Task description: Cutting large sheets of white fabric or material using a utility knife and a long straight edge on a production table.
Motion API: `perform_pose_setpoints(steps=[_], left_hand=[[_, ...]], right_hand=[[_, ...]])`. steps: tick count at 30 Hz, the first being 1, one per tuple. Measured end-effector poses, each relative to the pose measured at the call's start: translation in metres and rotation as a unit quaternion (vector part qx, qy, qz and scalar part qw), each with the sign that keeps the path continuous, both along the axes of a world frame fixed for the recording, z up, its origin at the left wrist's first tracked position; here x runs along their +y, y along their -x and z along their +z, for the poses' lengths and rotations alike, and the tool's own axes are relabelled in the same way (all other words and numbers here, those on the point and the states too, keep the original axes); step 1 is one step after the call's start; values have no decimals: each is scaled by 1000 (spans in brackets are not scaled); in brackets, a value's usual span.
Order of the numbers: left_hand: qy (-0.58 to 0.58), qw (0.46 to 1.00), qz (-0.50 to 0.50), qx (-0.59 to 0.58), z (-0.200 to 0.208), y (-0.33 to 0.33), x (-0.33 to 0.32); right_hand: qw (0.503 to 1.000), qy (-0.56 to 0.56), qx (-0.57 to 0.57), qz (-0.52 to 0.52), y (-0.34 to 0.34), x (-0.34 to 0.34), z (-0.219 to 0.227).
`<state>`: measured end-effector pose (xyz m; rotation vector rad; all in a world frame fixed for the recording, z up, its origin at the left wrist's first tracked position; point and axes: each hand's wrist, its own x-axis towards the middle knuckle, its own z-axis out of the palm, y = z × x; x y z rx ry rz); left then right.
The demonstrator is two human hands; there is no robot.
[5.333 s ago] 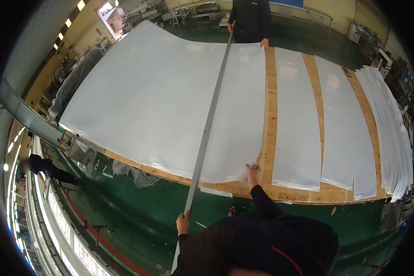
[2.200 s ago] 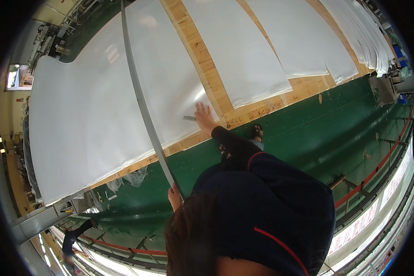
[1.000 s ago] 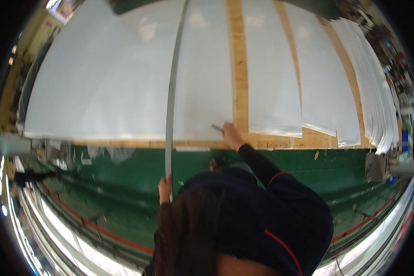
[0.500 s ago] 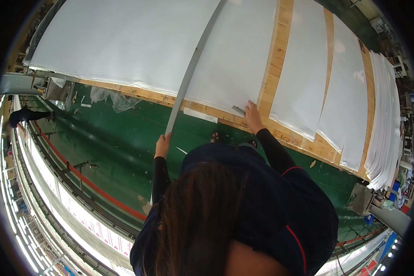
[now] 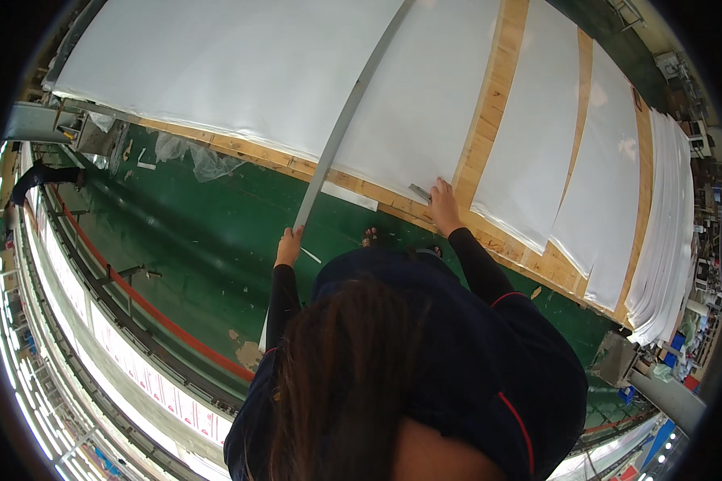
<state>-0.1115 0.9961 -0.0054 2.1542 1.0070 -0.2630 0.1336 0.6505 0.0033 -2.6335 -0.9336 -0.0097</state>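
Observation:
A long grey straightedge (image 5: 346, 112) lies slantwise across the white sheets (image 5: 208, 72) on the wooden table (image 5: 489, 104), and its near end sticks out past the table's front edge. My left hand (image 5: 288, 248) is closed around that near end, over the floor. At the table's front edge, my right hand (image 5: 444, 206) is closed on a short grey metal tool (image 5: 419, 192), seemingly a utility knife, though the fingers cover part of it. The tool rests by the edge of the white sheet, beside a bare strip of wood.
More white sheets (image 5: 529, 120) lie to the right, with a thick stack (image 5: 670, 216) at the far right end. Clear plastic film (image 5: 188, 152) lies on the green floor (image 5: 192, 216). A red rail (image 5: 160, 321) runs behind at left, where another person (image 5: 44, 178) bends over.
The view has shifted slightly. My right hand has moved a little along the table edge with the tool; my left hand still grips the straightedge. The other person has bent differently.

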Motion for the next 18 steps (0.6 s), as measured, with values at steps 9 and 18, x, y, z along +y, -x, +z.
perform_pose_setpoints(steps=[9, 18], left_hand=[[-14, 1000, 5, 9, -1, 1, -5], [3, 1000, 6, 9, -6, 5, -6]], right_hand=[[1000, 3, 8, -3, 3, 1, 5], [1000, 3, 20, -10, 6, 2, 5]])
